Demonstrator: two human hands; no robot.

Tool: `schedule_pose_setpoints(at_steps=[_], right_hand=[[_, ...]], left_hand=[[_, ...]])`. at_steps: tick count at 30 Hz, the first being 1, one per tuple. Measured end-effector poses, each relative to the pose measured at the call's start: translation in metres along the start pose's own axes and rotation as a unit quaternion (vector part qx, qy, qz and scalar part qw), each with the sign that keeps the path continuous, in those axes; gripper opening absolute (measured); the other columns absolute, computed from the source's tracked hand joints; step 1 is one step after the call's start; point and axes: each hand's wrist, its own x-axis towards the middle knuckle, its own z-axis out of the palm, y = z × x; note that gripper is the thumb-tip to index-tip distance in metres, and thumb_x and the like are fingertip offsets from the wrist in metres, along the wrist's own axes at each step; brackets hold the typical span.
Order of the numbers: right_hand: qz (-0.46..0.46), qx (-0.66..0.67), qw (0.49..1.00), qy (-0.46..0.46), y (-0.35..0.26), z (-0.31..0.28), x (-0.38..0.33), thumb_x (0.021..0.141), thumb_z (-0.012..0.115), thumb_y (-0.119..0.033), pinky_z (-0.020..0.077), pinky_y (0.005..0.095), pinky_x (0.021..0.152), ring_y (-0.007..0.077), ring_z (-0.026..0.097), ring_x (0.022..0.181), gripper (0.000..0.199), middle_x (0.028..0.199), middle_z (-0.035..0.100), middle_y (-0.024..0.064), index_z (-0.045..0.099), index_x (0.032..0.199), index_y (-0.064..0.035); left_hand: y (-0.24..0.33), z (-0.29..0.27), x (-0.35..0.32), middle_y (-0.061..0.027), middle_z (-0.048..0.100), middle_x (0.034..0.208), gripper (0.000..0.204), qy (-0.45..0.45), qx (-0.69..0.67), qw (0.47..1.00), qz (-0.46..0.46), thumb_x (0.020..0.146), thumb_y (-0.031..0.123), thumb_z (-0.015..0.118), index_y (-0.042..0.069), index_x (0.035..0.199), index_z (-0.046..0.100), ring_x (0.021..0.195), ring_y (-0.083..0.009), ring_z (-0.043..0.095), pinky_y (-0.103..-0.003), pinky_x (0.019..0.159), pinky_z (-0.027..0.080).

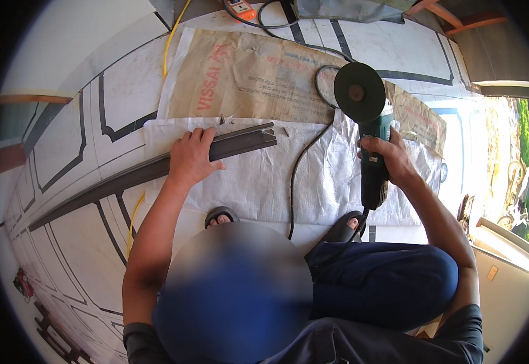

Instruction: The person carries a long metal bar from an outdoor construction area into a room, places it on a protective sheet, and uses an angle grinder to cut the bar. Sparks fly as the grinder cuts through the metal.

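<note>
My left hand is closed over a long dark metal profile, near its right end, with the thumb pointing to the right. The profile slants from the lower left up to the middle, and its cut end shows an open channel shape. In my right hand is an angle grinder, gripped round its dark green body and held upright above the sheeting. Its round cutting disc points away from me and faces up. The disc is apart from the profile.
A white woven sheet and flattened brown sacks cover part of the tiled floor. The black power cord curves between my sandalled feet. An orange socket box lies at the far side; a yellow cable runs at left.
</note>
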Motion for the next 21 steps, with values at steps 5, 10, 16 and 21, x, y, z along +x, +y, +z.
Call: schedule_pose_setpoints(at_steps=[5, 10, 16, 21], right_hand=[[-0.024, -0.035, 0.999, -0.030, 0.001, -0.004, 0.005, 0.075, 0.084, -0.032, 0.0568, 0.0369, 0.083, 0.0211, 0.068, 0.088, 0.062, 0.101, 0.070, 0.0113, 0.062, 0.123, 0.0026], [-0.065, -0.157, 0.984, -0.056, 0.002, -0.002, 0.004, 0.073, 0.086, -0.037, 0.0554, 0.0381, 0.091, 0.0232, 0.069, 0.095, 0.067, 0.105, 0.071, 0.0114, 0.064, 0.123, 0.0024], [-0.062, -0.237, 0.967, -0.065, -0.007, 0.005, -0.005, 0.070, 0.085, -0.040, 0.0546, 0.0402, 0.093, 0.0256, 0.068, 0.098, 0.068, 0.107, 0.070, 0.0126, 0.067, 0.121, 0.0007], [-0.067, -0.281, 0.956, -0.055, -0.010, 0.011, 0.001, 0.070, 0.084, -0.045, 0.0554, 0.0411, 0.091, 0.0262, 0.068, 0.097, 0.070, 0.106, 0.069, 0.0135, 0.067, 0.121, 0.0002]], left_hand=[[0.001, 0.011, -0.006, -0.0073, 0.073, 0.104, 0.071, 0.021, 0.019, 0.999, -0.022, 0.064, 0.041, 0.098, 0.013, 0.118, 0.062, 0.100, -0.0313, 0.070, -0.047, 0.081, 0.054], [-0.003, 0.009, -0.010, -0.0083, 0.074, 0.105, 0.069, 0.025, 0.011, 0.999, -0.027, 0.063, 0.039, 0.099, 0.013, 0.115, 0.061, 0.102, -0.0312, 0.071, -0.048, 0.085, 0.053], [-0.027, 0.018, -0.050, -0.0087, 0.074, 0.110, 0.072, 0.104, 0.023, 0.994, -0.019, 0.062, 0.037, 0.099, 0.012, 0.119, 0.062, 0.106, -0.0314, 0.071, -0.047, 0.090, 0.051], [-0.054, 0.023, -0.075, -0.0095, 0.074, 0.113, 0.078, 0.089, 0.021, 0.995, -0.024, 0.061, 0.037, 0.100, 0.011, 0.123, 0.061, 0.108, -0.0322, 0.070, -0.047, 0.093, 0.051]])
